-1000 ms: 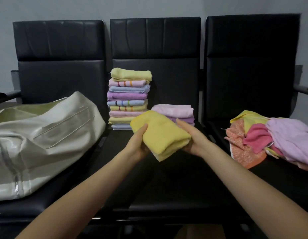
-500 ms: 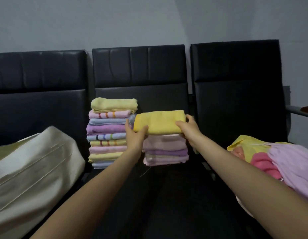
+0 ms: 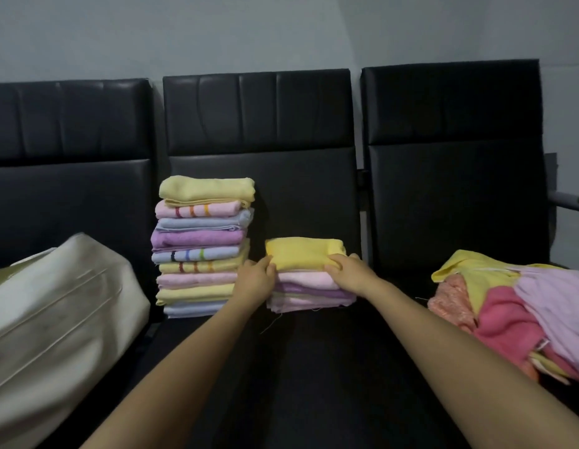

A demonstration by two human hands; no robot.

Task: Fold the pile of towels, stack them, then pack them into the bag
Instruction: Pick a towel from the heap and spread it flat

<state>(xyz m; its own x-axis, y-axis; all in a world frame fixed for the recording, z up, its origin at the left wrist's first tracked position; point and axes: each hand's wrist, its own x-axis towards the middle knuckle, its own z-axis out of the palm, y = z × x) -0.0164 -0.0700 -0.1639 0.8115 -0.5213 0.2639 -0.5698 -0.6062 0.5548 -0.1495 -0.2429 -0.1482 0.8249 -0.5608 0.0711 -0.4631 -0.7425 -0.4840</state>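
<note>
On the middle black seat [image 3: 314, 367], at about 12 o'clock from the person, a folded yellow towel [image 3: 302, 252] lies on top of the short stack [image 3: 309, 291] of pink and purple towels. The left hand [image 3: 254, 280] holds its near-left corner with curled fingers, and the right hand [image 3: 348, 272] grips its near-right edge, thumb and fingers closed on the cloth. Both hands are clamped on this same towel, well apart from each other.

At 11 o'clock, just beside the short stack, stands the tall stack [image 3: 202, 246] of folded towels. At 9 o'clock the cream bag [image 3: 55, 319] lies on the left seat. At 3 o'clock the pile of unfolded towels [image 3: 515, 309] waits on the right seat.

I judge the step in hand is to set the yellow towel squarely on the short stack. To do it well, the edges should line up with the towels below, and the hands should let go together, slowly, so the fold does not open. A light press on top may flatten it. The tall stack is close, so the left hand should draw back without brushing it. Much folding is still to do before packing.
</note>
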